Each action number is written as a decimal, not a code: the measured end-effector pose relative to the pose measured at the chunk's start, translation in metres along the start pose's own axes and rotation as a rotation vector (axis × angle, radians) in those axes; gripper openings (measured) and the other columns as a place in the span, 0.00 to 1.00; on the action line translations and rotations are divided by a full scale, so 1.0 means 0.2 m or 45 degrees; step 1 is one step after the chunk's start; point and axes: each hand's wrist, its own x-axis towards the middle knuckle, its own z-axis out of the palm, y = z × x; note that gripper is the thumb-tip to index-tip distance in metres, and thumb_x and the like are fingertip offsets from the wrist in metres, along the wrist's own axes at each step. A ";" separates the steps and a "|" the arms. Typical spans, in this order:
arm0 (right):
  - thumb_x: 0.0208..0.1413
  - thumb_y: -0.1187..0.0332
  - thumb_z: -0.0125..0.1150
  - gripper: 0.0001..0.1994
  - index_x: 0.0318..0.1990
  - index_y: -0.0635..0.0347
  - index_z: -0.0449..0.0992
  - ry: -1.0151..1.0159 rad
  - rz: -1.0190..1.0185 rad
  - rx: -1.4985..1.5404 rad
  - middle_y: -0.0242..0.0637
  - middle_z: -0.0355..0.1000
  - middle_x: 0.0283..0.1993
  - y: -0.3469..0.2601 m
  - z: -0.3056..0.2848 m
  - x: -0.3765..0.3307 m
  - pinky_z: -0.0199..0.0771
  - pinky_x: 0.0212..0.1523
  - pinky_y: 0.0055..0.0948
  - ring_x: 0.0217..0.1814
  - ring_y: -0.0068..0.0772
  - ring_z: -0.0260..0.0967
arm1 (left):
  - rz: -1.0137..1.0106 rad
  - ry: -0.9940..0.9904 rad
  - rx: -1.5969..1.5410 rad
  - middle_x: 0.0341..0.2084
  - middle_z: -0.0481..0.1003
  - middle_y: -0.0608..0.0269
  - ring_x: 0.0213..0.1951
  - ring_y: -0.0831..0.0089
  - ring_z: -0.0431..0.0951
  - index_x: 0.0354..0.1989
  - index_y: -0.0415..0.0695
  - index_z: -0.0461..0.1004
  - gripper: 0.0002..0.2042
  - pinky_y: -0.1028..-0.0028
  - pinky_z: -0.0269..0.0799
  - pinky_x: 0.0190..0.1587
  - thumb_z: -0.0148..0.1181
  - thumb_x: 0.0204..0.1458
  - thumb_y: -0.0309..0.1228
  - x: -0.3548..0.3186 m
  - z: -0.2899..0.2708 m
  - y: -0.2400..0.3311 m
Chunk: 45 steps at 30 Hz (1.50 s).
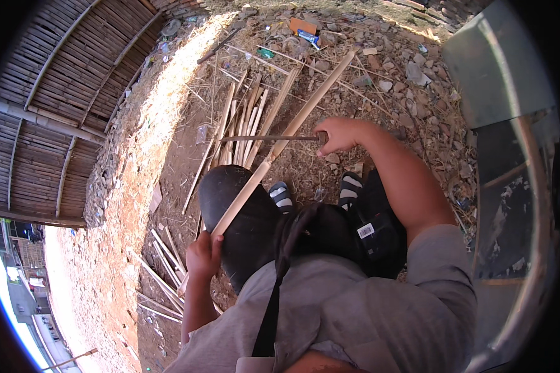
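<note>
Bamboo strip (253,183), pale and split, slants over the dark left knee (219,189), the left hand (203,255) curled round its near part. Farther out, the right hand (339,135) clasps a blade (261,138) that crosses the strip beyond the knee; whether it bites, I cannot tell. Probably best: brace the strip firmly, keep the edge turned off the leg, take shallow, even strokes. Loose strips (247,127) lie past that, then stony ground (410,102).
</note>
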 end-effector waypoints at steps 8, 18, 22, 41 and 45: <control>0.46 0.50 0.74 0.33 0.54 0.64 0.75 0.132 0.149 0.032 0.46 0.77 0.42 -0.06 -0.04 -0.02 0.74 0.44 0.42 0.41 0.43 0.76 | -0.046 0.018 -0.001 0.19 0.74 0.43 0.26 0.38 0.76 0.28 0.41 0.66 0.21 0.46 0.67 0.29 0.55 0.63 0.48 0.00 0.02 0.00; 0.47 0.50 0.72 0.39 0.63 0.66 0.70 0.169 0.409 0.259 0.49 0.78 0.47 0.06 -0.13 -0.06 0.76 0.50 0.41 0.49 0.46 0.77 | -0.041 -0.038 -0.094 0.19 0.72 0.42 0.26 0.38 0.74 0.26 0.40 0.65 0.23 0.48 0.65 0.29 0.53 0.64 0.48 0.02 -0.02 0.00; 0.47 0.53 0.71 0.32 0.58 0.61 0.74 0.009 0.176 -0.063 0.46 0.79 0.44 -0.12 -0.05 -0.01 0.75 0.46 0.44 0.43 0.51 0.76 | -0.067 -0.140 -0.171 0.19 0.72 0.42 0.27 0.38 0.74 0.25 0.39 0.65 0.24 0.49 0.65 0.29 0.51 0.65 0.49 0.04 -0.05 0.00; 0.47 0.53 0.73 0.24 0.44 0.62 0.78 0.030 0.013 -0.034 0.46 0.75 0.35 -0.14 -0.07 -0.06 0.72 0.40 0.45 0.39 0.49 0.75 | -0.071 -0.170 -0.262 0.17 0.71 0.42 0.25 0.40 0.73 0.25 0.38 0.66 0.24 0.52 0.64 0.28 0.51 0.66 0.47 0.06 -0.06 0.00; 0.50 0.53 0.71 0.21 0.41 0.62 0.78 0.252 0.284 0.184 0.48 0.76 0.35 -0.03 -0.15 -0.10 0.72 0.41 0.45 0.40 0.51 0.76 | -0.094 -0.157 -0.245 0.19 0.72 0.41 0.26 0.38 0.73 0.26 0.38 0.66 0.24 0.51 0.65 0.29 0.49 0.66 0.48 0.06 -0.04 0.00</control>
